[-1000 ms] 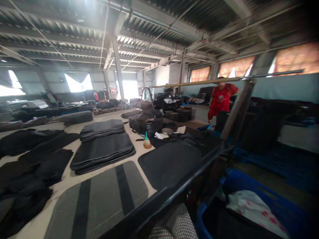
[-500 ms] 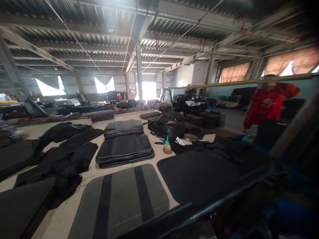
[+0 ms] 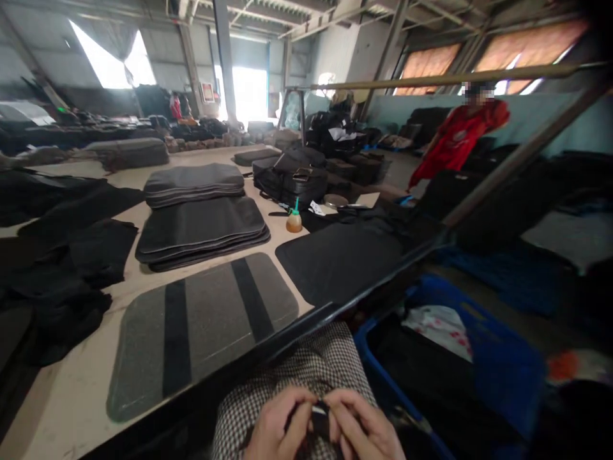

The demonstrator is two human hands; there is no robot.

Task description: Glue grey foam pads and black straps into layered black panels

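Observation:
My left hand [image 3: 283,423] and my right hand [image 3: 360,421] are close together over my lap, at the bottom of the head view. Thumb and fingers of each are pinched on a small dark strip [image 3: 320,423] with a whitish patch; its exact kind cannot be made out. Below them is black-and-white checked cloth [image 3: 330,348] over my legs. On the table just ahead lies a grey rounded panel [image 3: 215,300] with two black bands. A plain black panel [image 3: 340,259] lies to its right.
Stacked dark panels [image 3: 204,223] and a squeeze bottle [image 3: 294,220] stand farther back on the table [image 3: 71,396], near a black bag [image 3: 287,182]. To my right is a blue crate [image 3: 502,345] with dark cloth. A person in red [image 3: 454,137] stands beyond a slanted bar [image 3: 527,153].
The view has tilted down and turned slightly. Both my hands, my checked lap and the blue crate now show at the bottom. The panels on the table lie as before.

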